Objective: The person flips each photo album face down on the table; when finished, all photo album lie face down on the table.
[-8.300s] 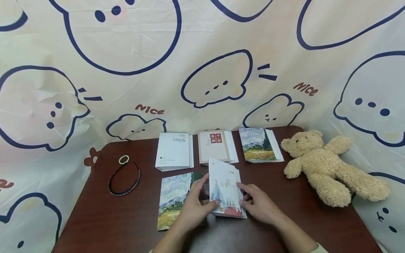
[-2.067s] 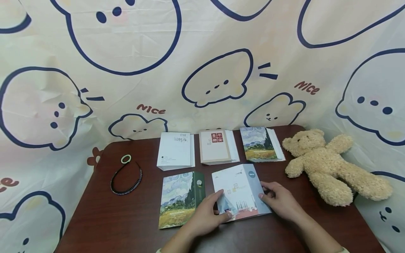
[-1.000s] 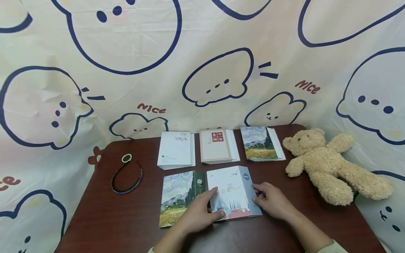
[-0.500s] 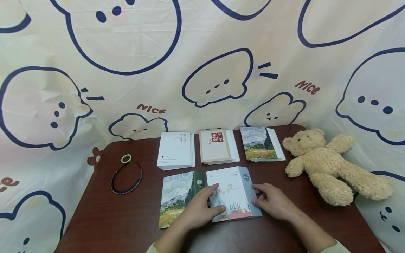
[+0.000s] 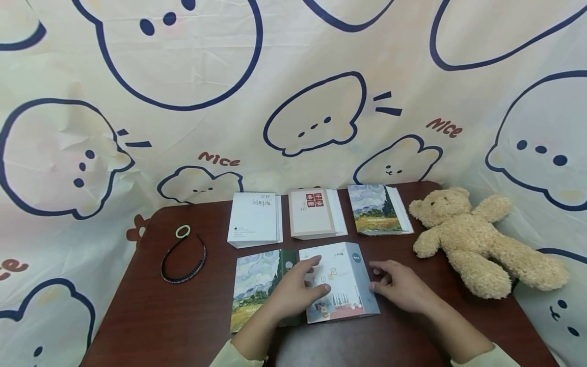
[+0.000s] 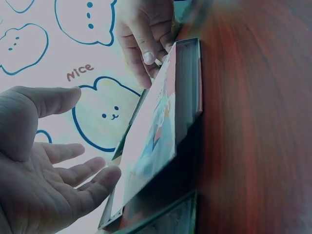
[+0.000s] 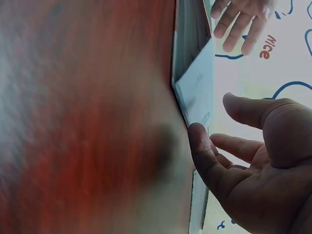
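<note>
On the dark counter [image 5: 137,321], near the middle, lies a white-and-blue book [image 5: 339,283]; my left hand [image 5: 295,291] is over its left edge, my right hand [image 5: 405,289] just beside its right, both with fingers loosely parted, gripping nothing. Left of it lies a landscape-covered book [image 5: 254,280], beyond it three more books [image 5: 312,216], a teddy bear [image 5: 474,239] far right, a headband [image 5: 184,280] left.

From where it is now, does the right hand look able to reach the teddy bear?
Likely yes: the right hand isn't gripping the white album with the blue spine beside it, and the head view shows only bare tabletop between that hand and the teddy bear.
</note>
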`<action>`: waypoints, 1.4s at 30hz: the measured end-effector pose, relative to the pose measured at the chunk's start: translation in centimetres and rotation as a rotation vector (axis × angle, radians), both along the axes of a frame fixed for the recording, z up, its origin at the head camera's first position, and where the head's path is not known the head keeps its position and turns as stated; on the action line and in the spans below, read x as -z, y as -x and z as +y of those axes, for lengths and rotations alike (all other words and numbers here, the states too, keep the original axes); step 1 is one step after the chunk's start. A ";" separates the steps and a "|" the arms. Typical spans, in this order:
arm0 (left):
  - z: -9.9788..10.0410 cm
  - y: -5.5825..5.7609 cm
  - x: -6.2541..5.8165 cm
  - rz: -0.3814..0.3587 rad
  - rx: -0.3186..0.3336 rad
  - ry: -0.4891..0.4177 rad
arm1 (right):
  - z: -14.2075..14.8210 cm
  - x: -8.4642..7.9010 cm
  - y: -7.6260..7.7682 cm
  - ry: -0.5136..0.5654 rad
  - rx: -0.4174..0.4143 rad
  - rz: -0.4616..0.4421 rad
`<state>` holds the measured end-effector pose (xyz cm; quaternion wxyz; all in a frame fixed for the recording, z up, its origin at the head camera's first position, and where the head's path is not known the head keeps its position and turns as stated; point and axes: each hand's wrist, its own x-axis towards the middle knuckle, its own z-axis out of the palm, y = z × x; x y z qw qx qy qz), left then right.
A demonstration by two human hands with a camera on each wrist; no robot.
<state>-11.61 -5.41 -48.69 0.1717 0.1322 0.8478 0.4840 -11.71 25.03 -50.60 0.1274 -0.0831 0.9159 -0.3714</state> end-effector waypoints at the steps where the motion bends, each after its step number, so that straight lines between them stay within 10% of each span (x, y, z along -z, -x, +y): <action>1: 0.2 0.2 -0.1 -0.004 -0.004 -0.006 | 0.1 -0.1 0.1 -0.004 0.001 0.000; 42: 8.9 6.8 1.1 -0.077 -0.153 -0.230 | 2.9 -1.0 8.2 -0.073 0.156 0.160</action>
